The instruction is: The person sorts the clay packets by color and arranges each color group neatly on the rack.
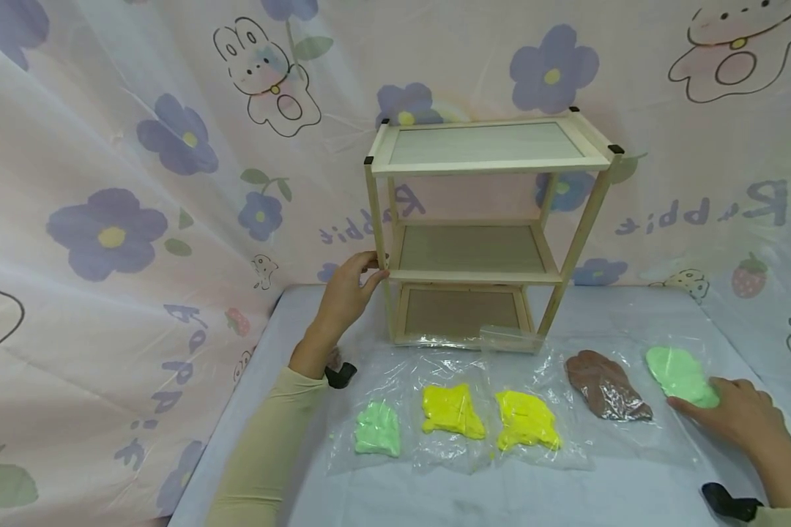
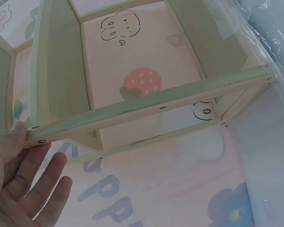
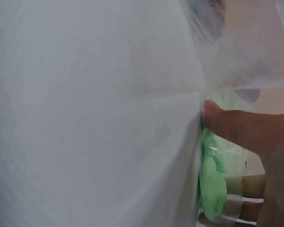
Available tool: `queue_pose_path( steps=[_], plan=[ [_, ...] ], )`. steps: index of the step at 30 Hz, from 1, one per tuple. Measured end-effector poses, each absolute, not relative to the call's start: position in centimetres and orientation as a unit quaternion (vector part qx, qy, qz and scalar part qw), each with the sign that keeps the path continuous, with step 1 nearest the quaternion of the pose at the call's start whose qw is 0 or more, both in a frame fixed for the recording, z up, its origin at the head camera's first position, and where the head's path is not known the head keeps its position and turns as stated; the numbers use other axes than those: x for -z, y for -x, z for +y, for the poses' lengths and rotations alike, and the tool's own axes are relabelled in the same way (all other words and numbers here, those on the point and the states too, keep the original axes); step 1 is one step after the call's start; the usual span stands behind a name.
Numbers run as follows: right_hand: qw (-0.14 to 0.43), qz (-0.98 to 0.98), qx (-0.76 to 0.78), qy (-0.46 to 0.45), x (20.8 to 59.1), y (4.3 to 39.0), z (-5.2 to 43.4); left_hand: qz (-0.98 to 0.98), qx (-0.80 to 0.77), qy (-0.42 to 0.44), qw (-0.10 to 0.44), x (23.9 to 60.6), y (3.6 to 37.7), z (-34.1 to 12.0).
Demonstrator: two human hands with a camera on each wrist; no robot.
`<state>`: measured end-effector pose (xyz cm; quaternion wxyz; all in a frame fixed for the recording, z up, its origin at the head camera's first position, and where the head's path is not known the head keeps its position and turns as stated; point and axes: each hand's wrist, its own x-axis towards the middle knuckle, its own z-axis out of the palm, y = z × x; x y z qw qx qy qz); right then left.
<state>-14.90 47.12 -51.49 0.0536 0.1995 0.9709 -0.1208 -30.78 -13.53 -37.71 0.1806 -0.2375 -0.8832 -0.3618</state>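
A three-tier pale wooden shelf [image 1: 488,249] stands at the back of the table. My left hand [image 1: 352,289] rests against its front left post at the middle tier. In the left wrist view the thumb [image 2: 18,130] touches the wooden post [image 2: 146,111] and the fingers [image 2: 42,182] lie straight beneath it. At the right, my right hand [image 1: 732,421] holds the near edge of a clear bag of light green clay [image 1: 679,375]. The right wrist view shows the thumb [image 3: 241,130] above this green clay bag [image 3: 213,184] and fingers under it, pinching it.
More clear bags lie in a row on the plastic-covered table [image 1: 567,490]: a brown clay bag [image 1: 603,384], two yellow ones [image 1: 526,421] [image 1: 451,410] and a small green one [image 1: 377,430]. A flower-and-rabbit printed curtain [image 1: 138,219] closes in the back and left.
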Motion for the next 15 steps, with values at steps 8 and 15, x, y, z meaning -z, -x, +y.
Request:
queue_pose_path(
  steps=[8,15],
  plan=[
    [0.049,0.969,0.152,-0.189,51.61,15.81,47.59,-0.880,0.373,0.235,0.177,37.64,30.71,-13.51],
    [0.029,0.971,0.145,-0.186,51.46,15.96,47.63,-0.876,0.371,0.247,0.182,37.50,30.63,-13.46]
  ],
)
